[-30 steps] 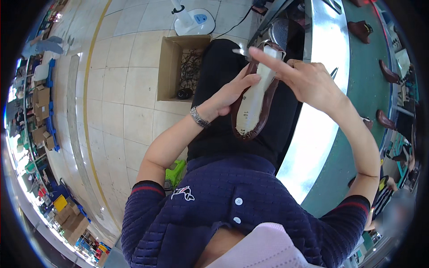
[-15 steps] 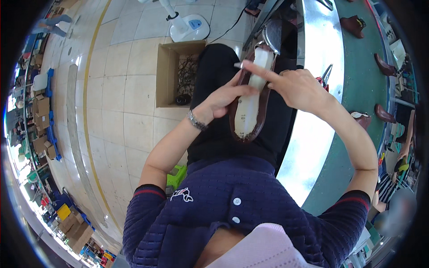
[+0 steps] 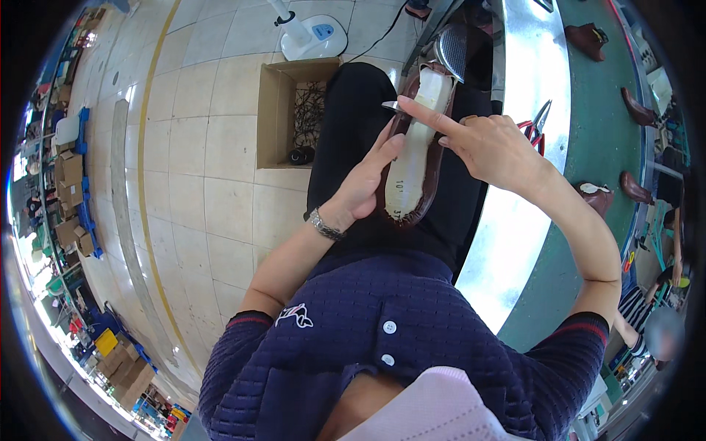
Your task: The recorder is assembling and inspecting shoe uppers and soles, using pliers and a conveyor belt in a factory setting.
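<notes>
A dark brown leather shoe (image 3: 412,173) lies sole-up above my lap, its pale cream insole showing and the toe pointing toward me. My left hand (image 3: 359,184) grips its left side, thumb on the leather edge near the insole. Over the middle of the shoe, my right hand (image 3: 500,151) is closed round a small knife (image 3: 390,106). Only the knife's shiny metal tip shows clearly, sticking out left past the stretched index finger at the shoe's left edge. Most of its handle is hidden in the palm.
Red-handled pliers (image 3: 537,128) lie on the metal bench edge (image 3: 507,242) to my right. Beyond it, brown shoes (image 3: 636,106) rest on a green surface. A cardboard box (image 3: 278,117) with dark scraps stands left of my knee. A white stand base (image 3: 315,37) is ahead.
My left thumb has slid off the insole to the shoe's left edge. The shoe has shifted slightly away from me and tilted a little. My right hand stays nearly in place.
</notes>
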A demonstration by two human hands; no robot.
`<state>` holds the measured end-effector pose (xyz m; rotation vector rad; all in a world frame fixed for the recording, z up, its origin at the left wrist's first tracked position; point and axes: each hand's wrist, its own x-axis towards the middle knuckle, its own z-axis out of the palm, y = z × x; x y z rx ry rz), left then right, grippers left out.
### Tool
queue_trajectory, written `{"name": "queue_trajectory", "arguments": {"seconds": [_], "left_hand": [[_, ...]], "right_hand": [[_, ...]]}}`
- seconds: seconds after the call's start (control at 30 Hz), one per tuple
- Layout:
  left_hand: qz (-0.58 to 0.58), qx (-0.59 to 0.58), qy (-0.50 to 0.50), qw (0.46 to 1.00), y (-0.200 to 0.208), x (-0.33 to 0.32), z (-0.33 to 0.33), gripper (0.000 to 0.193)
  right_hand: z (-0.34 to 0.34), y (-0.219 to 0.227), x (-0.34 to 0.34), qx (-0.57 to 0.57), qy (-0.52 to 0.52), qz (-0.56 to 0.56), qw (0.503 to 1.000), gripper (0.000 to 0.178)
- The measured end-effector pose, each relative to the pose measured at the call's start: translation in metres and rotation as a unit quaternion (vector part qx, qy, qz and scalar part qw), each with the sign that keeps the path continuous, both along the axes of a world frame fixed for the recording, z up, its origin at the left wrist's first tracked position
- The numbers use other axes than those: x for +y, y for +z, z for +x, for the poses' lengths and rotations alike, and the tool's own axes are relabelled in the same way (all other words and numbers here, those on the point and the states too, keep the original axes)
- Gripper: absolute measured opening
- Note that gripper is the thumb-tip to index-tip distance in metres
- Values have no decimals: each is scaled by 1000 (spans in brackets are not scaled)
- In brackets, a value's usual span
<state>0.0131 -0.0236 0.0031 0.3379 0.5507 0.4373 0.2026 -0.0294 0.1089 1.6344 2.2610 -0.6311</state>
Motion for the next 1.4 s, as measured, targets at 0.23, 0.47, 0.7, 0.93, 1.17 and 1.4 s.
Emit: {"name": "queue_trajectory", "arguments": {"seconds": [0.23, 0.47, 0.7, 0.93, 1.17, 1.4], "left_hand": [[92, 58, -22, 994, -5, -3, -2, 65], [89, 69, -151, 982, -4, -6, -12, 59], [139, 97, -160, 972, -8, -16, -17, 37], [161, 107, -178, 965, -2, -12, -12, 38], [184, 103, -198, 957, -12, -20, -12, 44], [176, 94, -178, 964, -13, -26, -13, 51]], "right_hand": [[-2, -8, -16, 165, 16, 82, 983, 67], [-9, 2, -33, 99, 38, 86, 991, 72], [-22, 9, -47, 94, 94, 101, 986, 83], [-18, 1, -49, 40, 59, 89, 993, 83], [-6, -10, -37, 99, -38, 38, 994, 70], [8, 1, 5, 229, 9, 260, 938, 64]]}}
